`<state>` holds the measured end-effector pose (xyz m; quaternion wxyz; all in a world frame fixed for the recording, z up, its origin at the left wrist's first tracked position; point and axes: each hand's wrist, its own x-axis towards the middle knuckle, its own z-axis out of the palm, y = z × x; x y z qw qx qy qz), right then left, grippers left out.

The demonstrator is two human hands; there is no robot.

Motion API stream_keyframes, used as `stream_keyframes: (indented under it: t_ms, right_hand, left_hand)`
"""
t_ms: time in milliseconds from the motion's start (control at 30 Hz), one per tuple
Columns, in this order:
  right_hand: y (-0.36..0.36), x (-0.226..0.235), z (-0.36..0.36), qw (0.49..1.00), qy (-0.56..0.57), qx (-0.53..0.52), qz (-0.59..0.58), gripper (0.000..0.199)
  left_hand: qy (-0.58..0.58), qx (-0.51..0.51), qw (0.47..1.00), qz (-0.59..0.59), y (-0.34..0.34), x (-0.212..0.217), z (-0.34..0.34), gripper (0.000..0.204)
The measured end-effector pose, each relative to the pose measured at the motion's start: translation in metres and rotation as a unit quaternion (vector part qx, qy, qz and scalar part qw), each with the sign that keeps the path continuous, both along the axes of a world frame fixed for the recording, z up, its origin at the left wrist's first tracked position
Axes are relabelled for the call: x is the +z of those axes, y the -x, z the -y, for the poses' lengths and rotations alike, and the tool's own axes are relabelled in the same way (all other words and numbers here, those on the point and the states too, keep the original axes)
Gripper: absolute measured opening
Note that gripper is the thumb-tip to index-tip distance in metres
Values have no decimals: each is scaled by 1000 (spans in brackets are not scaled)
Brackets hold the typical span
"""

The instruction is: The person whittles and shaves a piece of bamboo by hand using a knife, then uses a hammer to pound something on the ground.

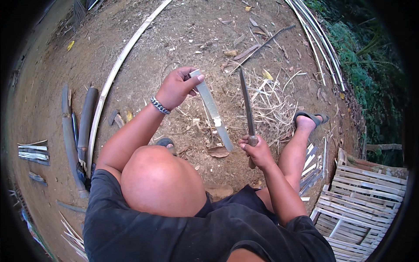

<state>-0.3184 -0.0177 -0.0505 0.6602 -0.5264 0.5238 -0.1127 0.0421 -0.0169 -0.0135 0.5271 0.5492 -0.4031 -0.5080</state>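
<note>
Between thumb and fingers, my left hand (181, 87) pinches the upper end of a flat bamboo strip (209, 105). The strip slants down to the right, with a pale patch where its surface is cut. My right hand (258, 153) is wrapped round the handle of a long machete (247, 100), its dark narrow blade pointing up and away from me. Blade and strip are apart. Beneath them, thin pale shavings (275, 109) lie heaped on the ground, mostly right of the blade. A dry brown leaf (218, 151) lies close to the strip's lower end.
Dark bamboo poles (86, 122) and a long pale split length (122, 54) lie at the left. Split strips (310, 166) rest beside my right leg, near a slatted bamboo panel (362, 201). More long strips (321, 43) lie at the far right, before green plants (366, 65).
</note>
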Motion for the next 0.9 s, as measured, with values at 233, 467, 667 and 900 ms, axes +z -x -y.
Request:
stream_keyframes:
  t_ms: [233,467,667,900]
  right_hand:
    - [-22,12,-9,999,36,-27,-3,32]
    - [-31,23,-19,992,116,-40,17,31]
    - [-10,-26,-39,974,181,-49,-124,37]
    - [-4,-52,-66,981,127,-76,-128,43]
  left_hand:
    - [46,-6,996,79,7,8,-3,23]
    - [44,56,960,271,24,-4,-2,23]
    - [-39,6,910,412,16,-22,-16,31]
    - [-129,-159,872,444,13,16,-20,41]
